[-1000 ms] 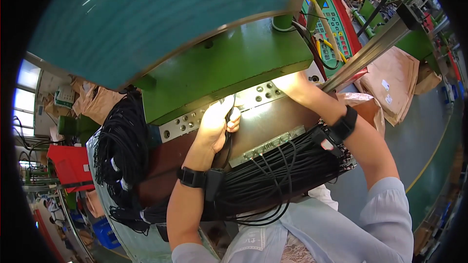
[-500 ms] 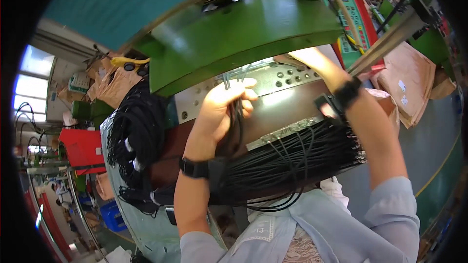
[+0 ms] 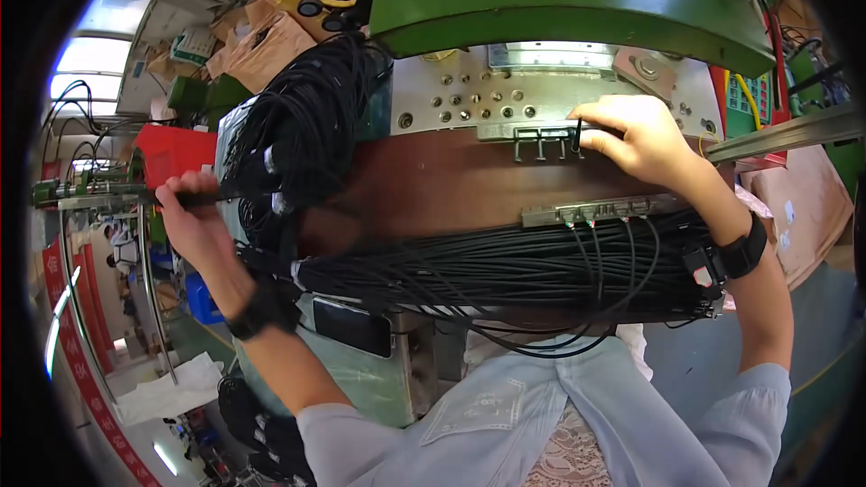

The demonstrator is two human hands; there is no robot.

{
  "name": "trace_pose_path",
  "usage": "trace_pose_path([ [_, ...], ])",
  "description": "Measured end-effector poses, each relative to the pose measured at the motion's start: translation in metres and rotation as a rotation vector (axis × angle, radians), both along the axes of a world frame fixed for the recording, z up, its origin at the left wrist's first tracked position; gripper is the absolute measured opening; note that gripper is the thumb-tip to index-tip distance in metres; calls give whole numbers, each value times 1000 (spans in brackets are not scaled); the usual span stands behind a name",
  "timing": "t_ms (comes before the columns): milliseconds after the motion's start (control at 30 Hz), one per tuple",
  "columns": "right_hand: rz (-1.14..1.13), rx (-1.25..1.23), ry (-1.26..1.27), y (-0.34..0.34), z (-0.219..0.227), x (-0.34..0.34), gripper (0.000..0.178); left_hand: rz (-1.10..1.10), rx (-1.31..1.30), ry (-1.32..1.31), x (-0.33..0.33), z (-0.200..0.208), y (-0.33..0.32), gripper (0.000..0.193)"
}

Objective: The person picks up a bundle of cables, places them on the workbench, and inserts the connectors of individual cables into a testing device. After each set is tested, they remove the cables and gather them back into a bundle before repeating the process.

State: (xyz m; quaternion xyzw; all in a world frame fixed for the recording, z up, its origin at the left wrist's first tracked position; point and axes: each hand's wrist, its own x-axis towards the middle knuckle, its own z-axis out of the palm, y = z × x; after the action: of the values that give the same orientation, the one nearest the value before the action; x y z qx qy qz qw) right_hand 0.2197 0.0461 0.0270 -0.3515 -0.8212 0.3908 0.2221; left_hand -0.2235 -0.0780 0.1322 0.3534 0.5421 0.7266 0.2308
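My right hand (image 3: 640, 140) pinches the end of a metal mould bar (image 3: 532, 131) at the front edge of the steel press plate (image 3: 424, 95). Several small prongs stick out of the bar's near side, and a black piece stands at my fingertips. Far to the left, my left hand (image 3: 188, 212) is closed around black cables (image 3: 239, 194), slightly blurred, beside a heap of coiled black cables (image 3: 302, 117). Closer to me, a second metal bar (image 3: 541, 216) holds the ends of several cables. It rests above a long bundle of black cables (image 3: 433, 271).
The green press head (image 3: 559, 0) overhangs the plate. A brown board (image 3: 406, 176) spans the front. A phone (image 3: 352, 326) lies near my left forearm. A red bin (image 3: 176, 158) stands at left, and a metal rail (image 3: 794, 133) juts in from the right.
My left hand has carried the cables from the press plate out to the far left. My right hand has come back from under the press head and now holds the mould bar. The view has shifted.
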Motion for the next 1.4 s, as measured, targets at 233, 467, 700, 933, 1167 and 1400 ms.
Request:
trace_pose_path([
  [233,54,268,-153,-50,-11,32,23,-227,-830,415,30,-36,-6,55],
  [467,1,272,-77,-45,3,18,17,-1364,-889,-219,258,-96,3,51],
  [700,-113,593,-274,75,-34,8,26,-1066,-763,-914,256,-81,120,33],
  [933,-265,104,128,73,-18,23,20,-1723,-504,-1285,230,-134,193,24],
  [1167,-370,227,168,75,-24,4,19,-935,-573,328,182,-154,190,20],
  [1400,-243,839,-434,79,-35,3,19,-412,119,1461,201,-150,186,15],
])
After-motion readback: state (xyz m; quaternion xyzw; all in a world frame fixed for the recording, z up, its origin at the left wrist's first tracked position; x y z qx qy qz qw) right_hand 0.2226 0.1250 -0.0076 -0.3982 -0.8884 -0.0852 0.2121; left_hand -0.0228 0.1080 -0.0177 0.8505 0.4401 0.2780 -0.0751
